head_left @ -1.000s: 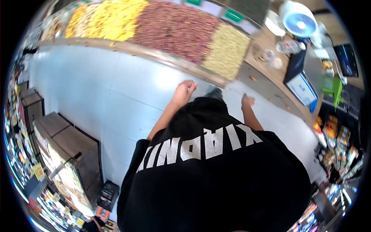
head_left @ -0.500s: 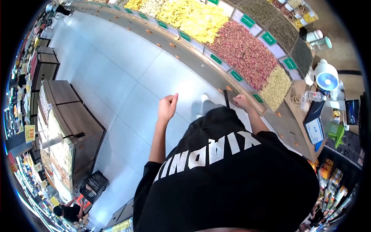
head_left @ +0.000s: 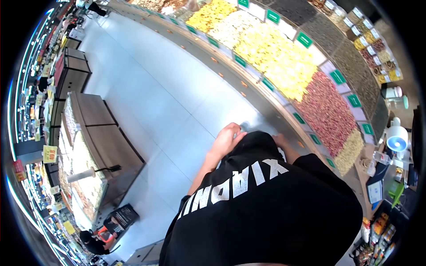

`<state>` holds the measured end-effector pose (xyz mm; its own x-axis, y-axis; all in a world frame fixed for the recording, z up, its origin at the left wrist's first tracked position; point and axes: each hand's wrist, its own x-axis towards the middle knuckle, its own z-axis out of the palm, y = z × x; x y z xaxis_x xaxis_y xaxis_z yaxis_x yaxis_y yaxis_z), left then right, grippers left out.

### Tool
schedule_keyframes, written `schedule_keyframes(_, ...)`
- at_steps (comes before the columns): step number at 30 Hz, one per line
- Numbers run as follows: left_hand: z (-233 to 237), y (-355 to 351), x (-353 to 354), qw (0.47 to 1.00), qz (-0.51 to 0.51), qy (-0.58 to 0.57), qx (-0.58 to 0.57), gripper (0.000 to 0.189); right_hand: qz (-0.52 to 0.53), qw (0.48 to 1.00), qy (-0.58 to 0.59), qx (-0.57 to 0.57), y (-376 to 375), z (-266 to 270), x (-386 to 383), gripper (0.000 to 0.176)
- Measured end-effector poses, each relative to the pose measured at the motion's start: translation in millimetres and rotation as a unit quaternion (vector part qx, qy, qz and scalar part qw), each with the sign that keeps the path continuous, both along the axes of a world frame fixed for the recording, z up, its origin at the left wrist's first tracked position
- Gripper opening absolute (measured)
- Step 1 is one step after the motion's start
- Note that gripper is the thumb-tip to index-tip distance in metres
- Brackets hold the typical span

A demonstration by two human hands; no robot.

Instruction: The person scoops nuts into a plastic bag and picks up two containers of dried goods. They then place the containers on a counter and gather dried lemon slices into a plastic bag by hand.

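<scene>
My left hand (head_left: 227, 141) is in front of my body, its fingers curled in, at the left side of the hem of my black shirt (head_left: 266, 213). Nothing shows in that hand. On the other side, my right hand (head_left: 280, 141) is mostly hidden behind the shirt, and its fingers do not show clearly. The right forearm lies between the shirt and the long display counter, whose bins hold dried red buds (head_left: 326, 113), yellow petals (head_left: 279, 57) and pale green dried pieces (head_left: 349, 153).
Pale floor tiles (head_left: 155, 102) stretch ahead. A wooden display island (head_left: 111, 146) stands at the left, with a black basket (head_left: 122, 219) and a person (head_left: 93, 243) beside it. Jars (head_left: 372, 40), a small fan (head_left: 396, 137) and a sign stand (head_left: 375, 193) are at the right.
My left hand has moved right, in to the shirt hem. My right hand has drawn back behind the shirt. The island and the counter goods have shifted right in view.
</scene>
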<state>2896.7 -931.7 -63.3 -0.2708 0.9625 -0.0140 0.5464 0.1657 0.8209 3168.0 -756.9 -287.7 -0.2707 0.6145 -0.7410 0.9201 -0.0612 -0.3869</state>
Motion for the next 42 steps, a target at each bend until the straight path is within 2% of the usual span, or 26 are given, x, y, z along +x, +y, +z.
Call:
schedule_keyframes(1,3.6,-2.6,-16.6,0.998,0.024,-0.041,-0.036,0.033,0.035,0.999,0.03,0.02,10.3,-33.6,-28.7,0.044)
schedule_keyframes(2,4.9,-4.0,-39.5,0.998,0.041,-0.034,-0.046,0.036,0.075,0.994,0.059,0.044,25.2,-75.7,-53.9,0.043)
schedule_keyframes(4,-1.8,-18.1,-76.4,0.994,0.081,-0.036,-0.068,0.043,0.079,0.995,0.06,-0.001,47.3,-51.2,-134.8,0.038)
schedule_keyframes(5,-5.7,-26.0,-101.1,0.995,0.062,-0.007,-0.083,0.04,0.067,0.991,0.113,-0.016,53.3,-30.3,-170.0,0.039)
schedule_keyframes(6,-1.9,-31.4,-118.1,0.991,0.092,-0.035,-0.093,0.041,0.053,0.984,0.167,-0.031,58.7,-8.1,-206.6,0.041)
schedule_keyframes(8,5.1,-39.0,-154.8,0.979,0.146,-0.084,-0.114,0.044,0.062,0.977,0.201,0.031,63.6,26.3,-276.3,0.036)
schedule_keyframes(10,-5.2,-57.6,-186.9,0.972,0.199,-0.114,-0.056,0.048,0.056,0.968,0.244,0.008,68.8,43.2,-330.4,0.033)
schedule_keyframes(12,-22.3,-85.2,-230.3,0.961,0.231,-0.149,-0.038,0.05,0.05,0.969,0.239,0.022,67.4,43.6,-374.7,0.032)
schedule_keyframes(15,-44.2,-144.8,-298.5,0.954,0.246,-0.123,-0.115,0.038,0.015,0.982,0.183,0.044,48.8,14.5,-416.4,0.028)
schedule_keyframes(16,-52.8,-159.5,-325.1,0.951,0.253,-0.125,-0.131,0.035,-0.006,0.991,0.131,0.025,40.8,3.9,-428.0,0.03)
schedule_keyframes(18,-48.7,-182.6,-376.3,0.949,0.238,-0.134,-0.159,0.032,-0.092,0.988,0.111,-0.048,14.4,19.8,-457.9,0.033)
schedule_keyframes(20,-43.1,-185.0,-426.2,0.958,0.235,-0.076,-0.147,0.037,-0.136,0.973,0.18,-0.055,-6.4,45.0,-491.2,0.04)
schedule_keyframes(21,-52.8,-183.2,-453.1,0.96,0.227,-0.071,-0.145,0.047,-0.161,0.962,0.212,-0.06,-14.7,58.6,-506.0,0.044)
schedule_keyframes(24,-42.5,-137.3,-527.2,0.977,0.143,0.0,-0.159,0.057,-0.16,0.947,0.276,-0.047,-12.8,101.9,-544.6,0.048)
schedule_keyframes(27,-21.7,-52.6,-583.7,0.985,0.101,0.006,-0.141,0.061,-0.164,0.929,0.32,0.085,16.7,79.8,-580.0,0.043)
schedule_keyframes(30,-26.0,47.4,-638.1,0.992,0.049,0.086,-0.078,0.063,-0.198,0.897,0.394,-0.023,73.0,117.0,-624.9,0.042)
schedule_keyframes(32,-16.4,125.9,-666.0,0.994,0.024,0.093,-0.058,0.069,-0.21,0.883,0.42,0.015,129.5,113.5,-661.5,0.044)
schedule_keyframes(34,-33.2,213.0,-701.1,0.992,0.0,0.116,-0.044,0.077,-0.197,0.873,0.419,0.156,212.4,94.7,-707.3,0.054)
schedule_keyframes(35,-43.3,257.7,-717.8,0.991,-0.024,0.134,0.008,0.085,-0.181,0.853,0.381,0.306,251.2,104.7,-731.0,0.061)
schedule_keyframes(36,-48.3,301.7,-732.5,0.99,-0.036,0.136,0.007,0.093,-0.166,0.813,0.331,0.449,287.1,128.7,-755.1,0.07)
schedule_keyframes(38,-52.4,375.5,-747.6,0.991,-0.034,0.131,-0.016,0.097,-0.196,0.781,0.222,0.551,341.5,181.2,-791.7,0.086)
schedule_keyframes(40,-55.3,432.7,-755.7,0.982,-0.056,0.176,-0.036,0.104,-0.183,0.788,0.176,0.56,384.5,187.1,-817.0,0.083)
schedule_keyframes(42,-43.7,468.1,-757.0,0.98,-0.08,0.168,-0.073,0.113,-0.167,0.842,0.208,0.47,424.9,179.3,-827.3,0.073)
